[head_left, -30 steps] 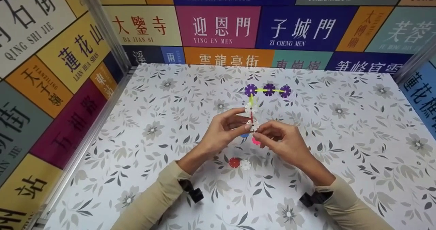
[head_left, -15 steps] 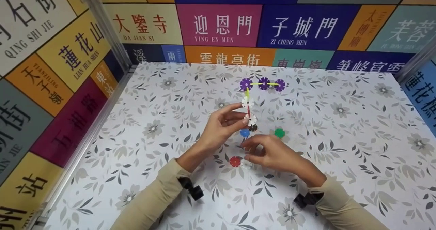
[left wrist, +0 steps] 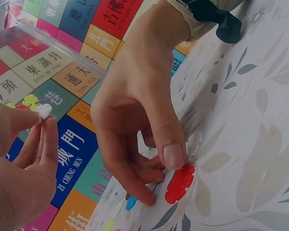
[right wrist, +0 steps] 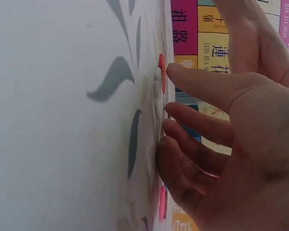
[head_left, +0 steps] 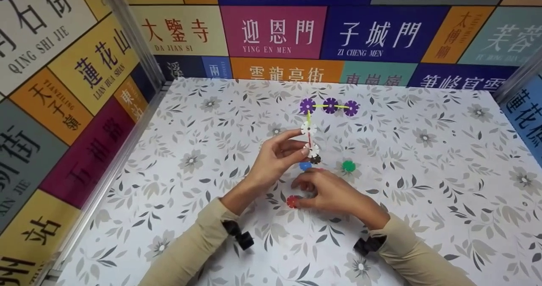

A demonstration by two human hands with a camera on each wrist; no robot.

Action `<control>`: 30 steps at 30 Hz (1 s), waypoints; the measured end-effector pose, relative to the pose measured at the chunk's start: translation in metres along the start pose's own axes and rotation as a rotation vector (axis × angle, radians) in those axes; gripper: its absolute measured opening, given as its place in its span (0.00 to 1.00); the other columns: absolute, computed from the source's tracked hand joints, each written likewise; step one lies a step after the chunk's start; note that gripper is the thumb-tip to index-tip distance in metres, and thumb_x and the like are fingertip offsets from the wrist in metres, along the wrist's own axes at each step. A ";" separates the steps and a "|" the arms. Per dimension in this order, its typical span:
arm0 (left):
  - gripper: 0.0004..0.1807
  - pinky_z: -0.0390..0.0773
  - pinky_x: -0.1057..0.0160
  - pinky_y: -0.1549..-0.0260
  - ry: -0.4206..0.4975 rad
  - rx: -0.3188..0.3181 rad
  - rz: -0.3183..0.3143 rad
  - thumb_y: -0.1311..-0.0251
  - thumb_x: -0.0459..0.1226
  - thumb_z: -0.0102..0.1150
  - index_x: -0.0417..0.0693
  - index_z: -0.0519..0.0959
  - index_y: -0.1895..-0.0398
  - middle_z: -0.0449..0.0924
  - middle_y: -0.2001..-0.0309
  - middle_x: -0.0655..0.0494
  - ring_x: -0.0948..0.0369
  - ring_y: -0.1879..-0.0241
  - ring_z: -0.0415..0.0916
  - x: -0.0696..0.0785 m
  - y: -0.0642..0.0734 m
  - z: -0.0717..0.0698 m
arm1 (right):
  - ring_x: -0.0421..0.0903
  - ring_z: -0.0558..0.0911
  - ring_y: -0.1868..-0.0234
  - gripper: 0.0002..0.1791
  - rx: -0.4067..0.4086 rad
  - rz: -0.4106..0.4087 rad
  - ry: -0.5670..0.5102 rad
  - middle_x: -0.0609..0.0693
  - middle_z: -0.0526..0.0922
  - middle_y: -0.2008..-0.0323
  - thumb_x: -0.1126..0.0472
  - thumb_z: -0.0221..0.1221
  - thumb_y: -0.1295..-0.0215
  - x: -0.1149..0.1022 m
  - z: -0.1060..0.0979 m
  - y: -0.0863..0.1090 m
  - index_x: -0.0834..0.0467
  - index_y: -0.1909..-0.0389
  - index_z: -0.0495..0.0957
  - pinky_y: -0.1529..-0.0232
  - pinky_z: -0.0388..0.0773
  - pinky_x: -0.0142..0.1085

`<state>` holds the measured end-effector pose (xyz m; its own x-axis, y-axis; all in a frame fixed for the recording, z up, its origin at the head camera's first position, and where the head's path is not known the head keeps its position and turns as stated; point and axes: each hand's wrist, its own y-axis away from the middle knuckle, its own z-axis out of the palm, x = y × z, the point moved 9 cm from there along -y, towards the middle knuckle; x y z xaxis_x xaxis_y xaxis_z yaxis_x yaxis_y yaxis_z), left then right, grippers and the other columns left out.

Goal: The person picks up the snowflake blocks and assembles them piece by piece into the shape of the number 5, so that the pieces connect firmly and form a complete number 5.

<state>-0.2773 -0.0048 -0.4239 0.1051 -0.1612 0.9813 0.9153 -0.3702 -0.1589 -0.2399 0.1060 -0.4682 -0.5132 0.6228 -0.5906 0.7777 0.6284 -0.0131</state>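
My left hand [head_left: 275, 156] pinches a white notched plastic disc [head_left: 312, 151] between thumb and fingers. That disc is the lower end of a joined string: a red disc seen edge-on [head_left: 309, 139], another white disc [head_left: 309, 128], then yellow-green and purple discs [head_left: 308, 106]. Low over the table, my right hand [head_left: 332, 192] has its thumb touching a loose red disc [left wrist: 180, 185], which lies flat. Its forefinger is curved but stands apart from the thumb. A loose white disc [right wrist: 157, 91] lies beside the red one, mostly hidden by the right hand in the head view.
Beyond my right hand lie loose green [head_left: 349, 166], blue [head_left: 305, 166] and black [head_left: 315, 159] discs. A pink disc [right wrist: 162, 202] is partly covered by that hand. The tablecloth [head_left: 190, 218] has a floral print. Lettered panels [head_left: 271, 31] wall the back and left.
My right hand has let go at the string's lower end and moved down and left to the loose red and white discs. My left hand keeps its pinch, nearly still.
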 end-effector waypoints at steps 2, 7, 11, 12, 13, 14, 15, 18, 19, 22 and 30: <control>0.30 0.89 0.55 0.40 0.006 0.000 -0.005 0.28 0.32 0.68 0.43 0.74 0.24 0.88 0.44 0.38 0.52 0.46 0.90 -0.001 0.000 0.000 | 0.43 0.84 0.61 0.14 -0.003 -0.008 -0.018 0.44 0.89 0.64 0.47 0.76 0.35 0.000 0.002 -0.001 0.49 0.55 0.90 0.57 0.82 0.36; 0.29 0.90 0.53 0.41 0.019 0.000 -0.006 0.27 0.32 0.67 0.42 0.74 0.25 0.88 0.45 0.38 0.45 0.45 0.90 -0.002 0.000 0.000 | 0.45 0.85 0.62 0.07 -0.004 -0.042 -0.052 0.44 0.89 0.64 0.54 0.75 0.33 -0.002 0.002 0.000 0.50 0.58 0.90 0.58 0.83 0.36; 0.29 0.90 0.52 0.41 0.020 -0.004 -0.009 0.27 0.33 0.68 0.43 0.74 0.25 0.88 0.45 0.38 0.37 0.42 0.87 -0.004 -0.001 0.001 | 0.44 0.84 0.61 0.13 0.000 -0.038 -0.016 0.45 0.88 0.62 0.51 0.77 0.36 -0.003 0.002 0.003 0.51 0.56 0.89 0.58 0.83 0.35; 0.29 0.90 0.52 0.41 0.021 -0.006 -0.011 0.27 0.33 0.68 0.43 0.74 0.25 0.88 0.45 0.38 0.36 0.42 0.86 -0.004 -0.001 0.001 | 0.44 0.83 0.62 0.14 -0.003 -0.037 -0.008 0.45 0.87 0.63 0.50 0.77 0.36 -0.003 0.002 0.004 0.52 0.56 0.88 0.58 0.82 0.35; 0.29 0.90 0.53 0.41 0.023 -0.007 -0.014 0.27 0.33 0.68 0.43 0.74 0.24 0.88 0.45 0.38 0.34 0.41 0.86 -0.005 -0.001 0.001 | 0.43 0.83 0.61 0.14 -0.009 -0.031 -0.002 0.45 0.87 0.62 0.50 0.77 0.37 -0.003 0.003 0.005 0.52 0.56 0.88 0.58 0.82 0.35; 0.30 0.90 0.52 0.41 0.027 -0.010 -0.015 0.27 0.33 0.68 0.44 0.74 0.24 0.88 0.45 0.38 0.33 0.41 0.85 -0.005 -0.001 0.001 | 0.43 0.83 0.61 0.14 -0.014 -0.026 0.003 0.45 0.87 0.62 0.50 0.77 0.37 -0.004 0.003 0.006 0.51 0.56 0.87 0.58 0.82 0.34; 0.30 0.90 0.51 0.41 0.036 -0.014 -0.015 0.27 0.32 0.68 0.43 0.74 0.24 0.88 0.45 0.37 0.32 0.41 0.85 -0.005 -0.001 0.002 | 0.43 0.83 0.62 0.13 -0.018 -0.023 0.004 0.45 0.87 0.63 0.51 0.77 0.36 -0.004 0.003 0.006 0.51 0.57 0.87 0.59 0.81 0.34; 0.30 0.90 0.51 0.41 0.042 -0.016 -0.015 0.27 0.32 0.67 0.43 0.73 0.24 0.88 0.46 0.38 0.37 0.44 0.87 -0.006 0.000 0.002 | 0.43 0.84 0.63 0.11 -0.032 -0.020 -0.030 0.44 0.87 0.64 0.54 0.77 0.36 -0.005 0.003 0.006 0.51 0.59 0.86 0.60 0.82 0.33; 0.30 0.90 0.51 0.41 0.045 -0.016 -0.015 0.27 0.32 0.67 0.43 0.73 0.24 0.88 0.47 0.38 0.39 0.45 0.88 -0.006 -0.001 0.002 | 0.44 0.84 0.63 0.11 -0.036 -0.017 -0.045 0.44 0.87 0.65 0.55 0.78 0.37 -0.004 0.003 0.006 0.51 0.59 0.86 0.60 0.82 0.34; 0.30 0.90 0.50 0.41 0.051 -0.014 -0.012 0.27 0.31 0.67 0.43 0.73 0.24 0.88 0.48 0.36 0.44 0.47 0.90 -0.005 -0.001 0.002 | 0.43 0.85 0.65 0.12 -0.048 -0.018 -0.091 0.44 0.88 0.66 0.59 0.79 0.39 -0.002 0.001 0.006 0.51 0.59 0.86 0.61 0.85 0.36; 0.30 0.90 0.51 0.41 0.111 0.040 -0.010 0.26 0.29 0.65 0.41 0.71 0.23 0.87 0.50 0.44 0.45 0.49 0.91 -0.001 -0.001 -0.003 | 0.37 0.88 0.66 0.13 0.048 0.010 -0.165 0.43 0.92 0.67 0.62 0.77 0.36 0.007 -0.023 0.009 0.54 0.53 0.86 0.63 0.87 0.32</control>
<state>-0.2792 -0.0067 -0.4253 0.0538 -0.2585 0.9645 0.9311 -0.3360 -0.1420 -0.2445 0.1264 -0.4537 -0.4415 0.5416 -0.7154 0.8012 0.5969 -0.0425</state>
